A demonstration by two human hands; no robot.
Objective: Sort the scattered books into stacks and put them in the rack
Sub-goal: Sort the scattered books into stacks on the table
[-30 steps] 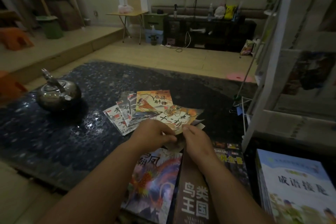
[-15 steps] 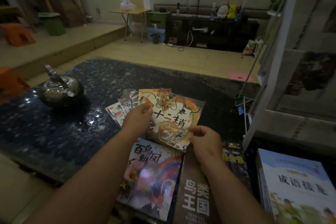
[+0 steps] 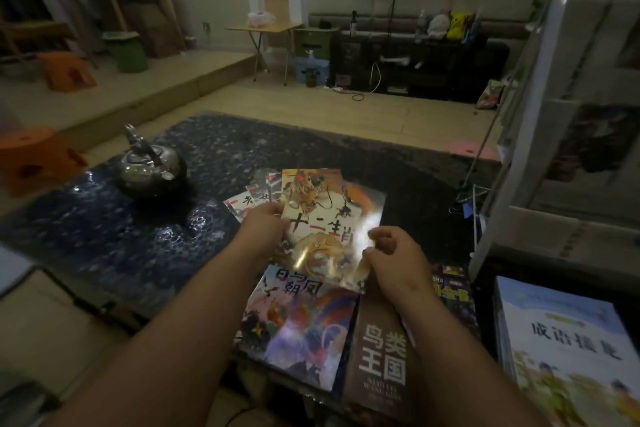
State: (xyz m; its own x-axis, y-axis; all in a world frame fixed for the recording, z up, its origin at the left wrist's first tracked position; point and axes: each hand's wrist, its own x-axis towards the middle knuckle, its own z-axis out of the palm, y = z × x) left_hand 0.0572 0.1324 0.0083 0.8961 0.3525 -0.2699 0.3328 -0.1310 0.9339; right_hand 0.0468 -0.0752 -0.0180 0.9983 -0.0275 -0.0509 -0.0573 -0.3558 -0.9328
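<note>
Presently left hand (image 3: 266, 226) and right hand (image 3: 393, 262) pinch book (image 3: 323, 218) (opposite edges).

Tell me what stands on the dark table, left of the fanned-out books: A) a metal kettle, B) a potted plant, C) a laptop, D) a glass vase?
A: a shiny metal kettle with a curved handle stands on the dark speckled table, to the left of the fanned thin books.

A home living room: dark low table (image 3: 104, 236) with a metal kettle (image 3: 150, 166), plastic stools (image 3: 67, 71), folding table (image 3: 265, 28), plush toys (image 3: 446, 24).
</note>
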